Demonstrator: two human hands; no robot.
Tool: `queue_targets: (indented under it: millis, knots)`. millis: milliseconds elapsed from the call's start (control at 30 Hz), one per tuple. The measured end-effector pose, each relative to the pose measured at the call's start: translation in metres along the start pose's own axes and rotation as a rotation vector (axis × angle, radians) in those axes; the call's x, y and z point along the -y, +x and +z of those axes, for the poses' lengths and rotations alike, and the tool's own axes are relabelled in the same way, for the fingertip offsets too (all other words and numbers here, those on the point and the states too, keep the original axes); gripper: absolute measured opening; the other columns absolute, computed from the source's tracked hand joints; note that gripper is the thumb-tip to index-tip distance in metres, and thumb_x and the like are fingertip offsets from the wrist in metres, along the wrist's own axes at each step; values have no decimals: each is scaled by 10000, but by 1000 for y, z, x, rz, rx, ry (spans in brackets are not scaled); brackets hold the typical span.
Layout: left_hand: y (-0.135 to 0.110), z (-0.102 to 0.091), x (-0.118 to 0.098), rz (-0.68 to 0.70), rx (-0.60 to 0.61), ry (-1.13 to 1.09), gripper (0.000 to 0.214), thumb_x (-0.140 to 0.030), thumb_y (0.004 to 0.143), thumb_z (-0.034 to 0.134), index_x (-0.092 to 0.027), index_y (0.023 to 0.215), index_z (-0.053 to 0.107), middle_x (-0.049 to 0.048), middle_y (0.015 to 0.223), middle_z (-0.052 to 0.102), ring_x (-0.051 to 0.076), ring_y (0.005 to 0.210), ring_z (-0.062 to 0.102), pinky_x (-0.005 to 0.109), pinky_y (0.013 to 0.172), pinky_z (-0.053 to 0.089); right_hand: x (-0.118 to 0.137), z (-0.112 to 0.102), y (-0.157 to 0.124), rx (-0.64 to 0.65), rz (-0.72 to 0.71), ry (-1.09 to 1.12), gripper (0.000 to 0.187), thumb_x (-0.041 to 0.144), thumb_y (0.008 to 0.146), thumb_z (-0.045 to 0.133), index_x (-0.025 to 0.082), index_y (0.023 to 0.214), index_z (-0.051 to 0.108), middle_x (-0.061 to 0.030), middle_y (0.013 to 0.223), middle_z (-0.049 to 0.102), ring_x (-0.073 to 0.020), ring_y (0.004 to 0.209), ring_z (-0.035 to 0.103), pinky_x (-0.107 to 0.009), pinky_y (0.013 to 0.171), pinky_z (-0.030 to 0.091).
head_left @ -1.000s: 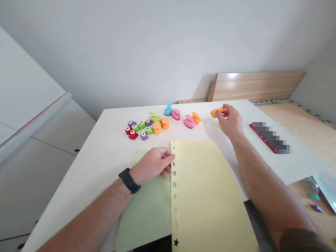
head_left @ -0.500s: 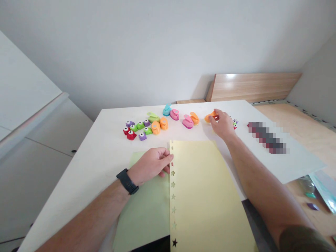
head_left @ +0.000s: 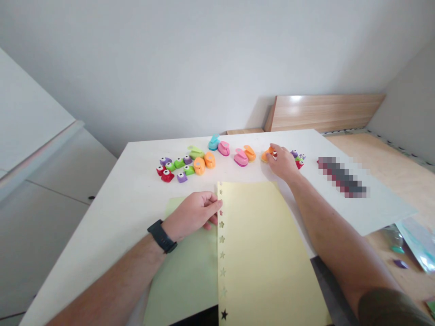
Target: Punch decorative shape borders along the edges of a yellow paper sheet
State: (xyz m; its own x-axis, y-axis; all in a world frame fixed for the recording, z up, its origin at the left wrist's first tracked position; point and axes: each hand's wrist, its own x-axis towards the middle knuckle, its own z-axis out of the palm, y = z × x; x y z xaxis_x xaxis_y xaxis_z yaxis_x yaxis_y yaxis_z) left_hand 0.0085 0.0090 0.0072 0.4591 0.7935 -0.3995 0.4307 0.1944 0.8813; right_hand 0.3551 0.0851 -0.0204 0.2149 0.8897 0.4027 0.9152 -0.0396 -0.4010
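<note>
A yellow sheet of paper (head_left: 258,244) has a column of punched flowers, stars and other shapes along its left edge. My left hand (head_left: 197,213) pinches that edge near the top, thumb in front and the other fingers behind. Under it lies a pale green sheet (head_left: 186,271). My right hand (head_left: 283,162) reaches to the back right of the table, its fingers closed on an orange craft punch (head_left: 267,156) that is at the tabletop and partly covered by the fingers. Small purple, green and red punches (head_left: 300,159) sit just right of this hand.
Left of centre stand several small eye-topped punches (head_left: 179,163), a light green punch (head_left: 196,153) and two orange ones (head_left: 204,163). Blue (head_left: 214,142) and pink punches (head_left: 241,157) line the back of the white table (head_left: 112,194). A pixelated dark object (head_left: 343,176) lies at right.
My right hand has tilted slightly and lowered with the orange punch. My left hand keeps its pinch on the yellow paper. The whole view has shifted a little.
</note>
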Motion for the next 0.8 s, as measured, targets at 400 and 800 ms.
queue_targets:
  millis: [400,800]
  knots:
    - [0,2,-3,15,-22,21,334,-509,872,664,-180,843,617,30,789,699,166,674,703,228,505,539,8,-2,-7,-131,-61,-53,460,380,928,558,180,1329,665,-209,1289,598,-383,1218,558,-571,1025,454]
    - [3,-1,2,24,-51,1,272,-435,925,596,-168,880,613,46,818,715,170,704,723,246,555,575,46,-8,-15,-194,-181,36,418,357,944,547,165,1298,658,-170,1247,641,-335,1161,563,-502,1044,435]
